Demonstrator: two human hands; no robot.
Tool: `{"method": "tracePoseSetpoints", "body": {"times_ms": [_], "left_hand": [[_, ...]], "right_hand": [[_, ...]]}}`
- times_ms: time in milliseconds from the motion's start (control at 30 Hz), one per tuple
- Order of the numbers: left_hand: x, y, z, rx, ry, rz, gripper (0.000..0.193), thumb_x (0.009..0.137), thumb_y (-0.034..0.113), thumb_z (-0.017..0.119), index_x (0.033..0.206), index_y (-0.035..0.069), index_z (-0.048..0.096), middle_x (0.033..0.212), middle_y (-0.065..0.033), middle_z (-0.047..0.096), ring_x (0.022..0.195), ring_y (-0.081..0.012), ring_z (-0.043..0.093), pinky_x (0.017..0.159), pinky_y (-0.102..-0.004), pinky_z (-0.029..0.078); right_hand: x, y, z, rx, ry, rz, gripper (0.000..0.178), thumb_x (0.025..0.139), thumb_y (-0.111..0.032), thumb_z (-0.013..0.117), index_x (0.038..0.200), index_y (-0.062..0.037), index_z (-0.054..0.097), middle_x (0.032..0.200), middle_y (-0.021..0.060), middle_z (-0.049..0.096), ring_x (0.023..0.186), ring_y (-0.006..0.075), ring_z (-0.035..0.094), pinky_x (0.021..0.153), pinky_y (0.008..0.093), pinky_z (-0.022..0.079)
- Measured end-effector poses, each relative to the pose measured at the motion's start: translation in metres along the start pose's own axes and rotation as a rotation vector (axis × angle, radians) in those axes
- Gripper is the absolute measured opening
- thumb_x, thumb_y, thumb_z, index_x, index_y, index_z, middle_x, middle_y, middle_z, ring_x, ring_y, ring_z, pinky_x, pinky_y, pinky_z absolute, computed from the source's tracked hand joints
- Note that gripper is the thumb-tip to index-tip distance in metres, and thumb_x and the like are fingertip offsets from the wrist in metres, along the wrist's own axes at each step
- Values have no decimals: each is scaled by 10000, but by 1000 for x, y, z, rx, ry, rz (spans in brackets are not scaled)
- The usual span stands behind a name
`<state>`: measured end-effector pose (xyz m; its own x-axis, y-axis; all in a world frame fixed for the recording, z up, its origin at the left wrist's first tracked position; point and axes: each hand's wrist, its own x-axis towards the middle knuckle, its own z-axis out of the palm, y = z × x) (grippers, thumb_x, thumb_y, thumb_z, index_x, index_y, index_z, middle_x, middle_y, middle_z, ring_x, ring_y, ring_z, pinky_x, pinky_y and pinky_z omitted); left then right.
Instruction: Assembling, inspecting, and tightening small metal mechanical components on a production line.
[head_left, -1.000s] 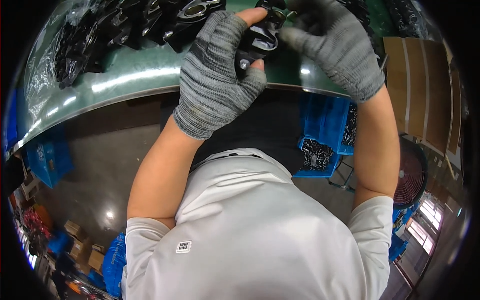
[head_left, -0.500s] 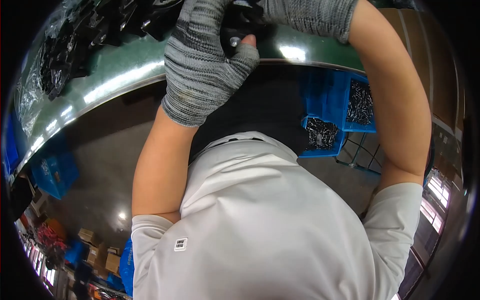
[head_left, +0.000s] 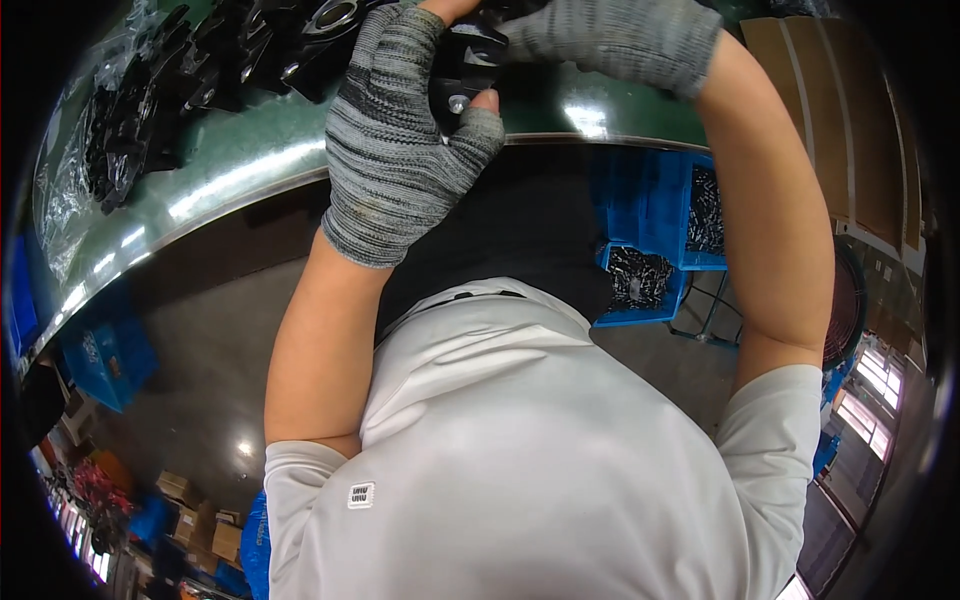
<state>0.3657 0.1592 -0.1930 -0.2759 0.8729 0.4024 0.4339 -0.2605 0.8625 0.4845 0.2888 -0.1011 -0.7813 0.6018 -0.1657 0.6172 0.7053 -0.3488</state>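
Note:
My left hand (head_left: 400, 150), in a grey knit fingerless glove, grips a small black part (head_left: 462, 62) with a round silver stud, thumb pressed under it. My right hand (head_left: 615, 38), in the same kind of glove, reaches in from the right at the top edge and closes on the same black part from above. Both hands hover over the near edge of a green table (head_left: 240, 160). Most of the part is hidden between the fingers.
A pile of black parts (head_left: 190, 70), some in clear plastic, lies on the green table at the upper left. Blue bins (head_left: 655, 230) with small dark pieces sit below the table on the right. Another blue crate (head_left: 105, 350) and cardboard boxes (head_left: 205, 525) stand on the floor at left.
Both hands have risen toward the top edge of the picture with the black part; the right hand is now partly cut off and its forearm crosses the right side.

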Motion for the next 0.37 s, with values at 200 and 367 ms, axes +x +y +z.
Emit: {"method": "tracePoseSetpoints", "body": {"times_ms": [200,367], "left_hand": [[1,-1,3,-17,-2,28,585,811,111,723,1365,20,559,1137,-171,616,992,-314,639,900,-374,525],[-3,-32,6,88,-33,173,648,796,73,743,1419,112,570,1294,-100,605,1198,-271,609,1084,-378,486]], "right_hand": [[19,31,29,-513,-107,-301,682,878,-382,765,1357,67,579,1121,314,699,1051,363,708,910,389,563],[-6,40,16,250,47,62,661,878,-446,771,1416,-103,599,1314,327,627,1112,385,697,1003,365,529]]}}
